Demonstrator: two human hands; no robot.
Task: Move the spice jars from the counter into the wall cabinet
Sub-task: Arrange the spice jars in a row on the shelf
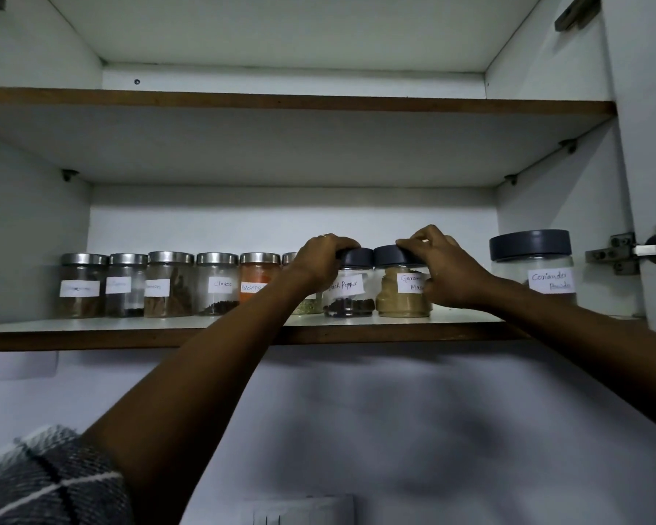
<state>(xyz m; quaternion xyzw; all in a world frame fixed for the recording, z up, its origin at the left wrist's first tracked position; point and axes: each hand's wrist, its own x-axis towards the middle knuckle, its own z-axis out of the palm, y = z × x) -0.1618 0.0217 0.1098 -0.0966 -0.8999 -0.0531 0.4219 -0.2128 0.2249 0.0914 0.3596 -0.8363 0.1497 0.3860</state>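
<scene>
Placing step: left hand (320,261) is gripping the black pepper jar (348,286) lid, right hand (445,269) is clamping the garam masala jar (403,284), both standing on the lower cabinet shelf (129,327); next, probably release and withdraw.

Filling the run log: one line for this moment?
left hand: grips pepper jar | right hand: grips masala jar | both on shelf

Both bare forearms reach upward and forward, converging. The left hand (320,259) curls palm-down, fingers (341,242) bent over what it grips. The right hand (445,269) likewise grips, fingers hooked, wrist bent.
</scene>
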